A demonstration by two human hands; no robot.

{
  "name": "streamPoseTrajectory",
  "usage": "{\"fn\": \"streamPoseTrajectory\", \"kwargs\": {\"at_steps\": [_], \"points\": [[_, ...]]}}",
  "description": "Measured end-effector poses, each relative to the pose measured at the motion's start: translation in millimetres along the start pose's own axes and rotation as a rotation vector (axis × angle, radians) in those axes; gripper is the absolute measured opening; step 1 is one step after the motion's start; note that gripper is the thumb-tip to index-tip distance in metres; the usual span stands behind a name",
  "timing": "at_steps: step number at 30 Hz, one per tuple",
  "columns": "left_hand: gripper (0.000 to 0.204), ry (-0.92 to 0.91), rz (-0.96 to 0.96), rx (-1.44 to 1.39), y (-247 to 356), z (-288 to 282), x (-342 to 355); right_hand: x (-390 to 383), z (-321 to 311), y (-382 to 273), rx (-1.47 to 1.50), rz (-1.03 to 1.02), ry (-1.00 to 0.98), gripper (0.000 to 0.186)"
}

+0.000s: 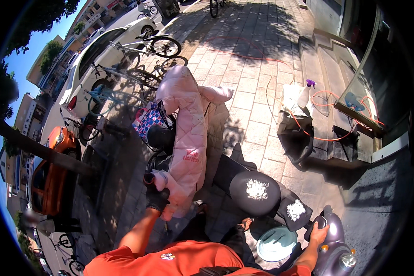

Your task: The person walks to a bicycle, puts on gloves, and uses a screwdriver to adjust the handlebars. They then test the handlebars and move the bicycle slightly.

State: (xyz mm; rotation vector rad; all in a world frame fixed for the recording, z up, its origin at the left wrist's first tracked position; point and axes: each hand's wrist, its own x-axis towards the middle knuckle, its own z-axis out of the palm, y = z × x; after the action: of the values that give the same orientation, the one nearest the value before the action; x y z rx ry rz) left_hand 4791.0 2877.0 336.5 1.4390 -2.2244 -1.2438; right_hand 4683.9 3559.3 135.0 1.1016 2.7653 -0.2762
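Observation:
In front of me stands a scooter with a black seat (pixel 237 195) bearing a white print and a smaller rear pad (pixel 293 212). A pink quilted wind cover (pixel 188 142) drapes its front. My left hand (pixel 157 198), in a black glove, is closed on the handlebar grip (pixel 149 178) beside the cover's pink cuff. Bare, my right hand (pixel 318 232) is wrapped round a dark rounded part (pixel 322 222) at the scooter's rear end. Close to that hand is grey-purple bodywork (pixel 335 232) with orange lamps.
A pale teal basin (pixel 276 244) is on the ground below the rear pad. Right of the scooter, a spray bottle (pixel 304 95) with a purple top stands near steps (pixel 331 69). An orange hose (pixel 280 103) winds over the paving. Bicycles (pixel 145 76) and cars stand left.

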Motion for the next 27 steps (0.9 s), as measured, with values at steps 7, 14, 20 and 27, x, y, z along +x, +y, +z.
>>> {"fn": "streamPoseTrajectory", "kwargs": {"at_steps": [7, 14, 20, 27], "points": [[0.059, -0.128, 0.276, 0.526, -32.3, -85.0, 85.5, 16.8, -10.0, 22.7, 0.043, 0.004, -0.035, 0.085], [0.072, 0.002, 0.331, 0.908, -45.3, -154.6, 174.8, 11.0, 23.0, 29.7, 0.047, -0.094, 0.060, 0.077], [0.062, 0.001, 0.314, 0.988, -36.6, -153.6, 257.3, -14.1, -10.6, -5.1, 0.039, 0.041, -0.001, 0.076], [0.079, -0.048, 0.295, 0.700, -13.0, -156.8, 310.9, -26.8, 7.8, -32.2, -0.019, 0.107, -0.065, 0.068]]}}
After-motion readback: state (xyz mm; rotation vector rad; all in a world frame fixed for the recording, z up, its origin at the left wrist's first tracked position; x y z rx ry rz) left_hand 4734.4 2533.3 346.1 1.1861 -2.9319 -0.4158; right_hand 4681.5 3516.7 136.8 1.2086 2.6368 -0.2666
